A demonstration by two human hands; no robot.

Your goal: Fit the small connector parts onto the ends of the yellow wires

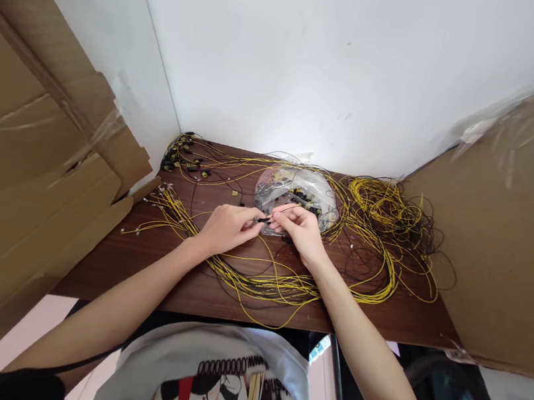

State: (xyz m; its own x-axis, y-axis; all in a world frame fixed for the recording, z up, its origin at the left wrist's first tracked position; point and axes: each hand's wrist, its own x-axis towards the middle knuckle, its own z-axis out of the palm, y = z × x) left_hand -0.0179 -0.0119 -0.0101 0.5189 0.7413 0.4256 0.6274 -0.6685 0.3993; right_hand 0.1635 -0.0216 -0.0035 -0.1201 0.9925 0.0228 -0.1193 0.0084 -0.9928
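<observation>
My left hand (229,228) pinches a small black connector (262,220) between thumb and fingers. Facing it, my right hand (300,230) is closed on a thin black wire (290,211) that leads to the connector; the fingertips nearly meet. Right behind the hands lies a clear plastic bag (276,185) with small black parts in it. Under the forearms runs a bundle of yellow and black wires (254,283). Its left ends (166,202) carry small pale tips.
A tangled coil of yellow and black wires (381,204) lies at the right. Black connectors with yellow tags (183,154) are heaped at the back left. Cardboard sheets (506,242) stand on both sides of the brown table (120,272), and a white wall (297,64) closes the back.
</observation>
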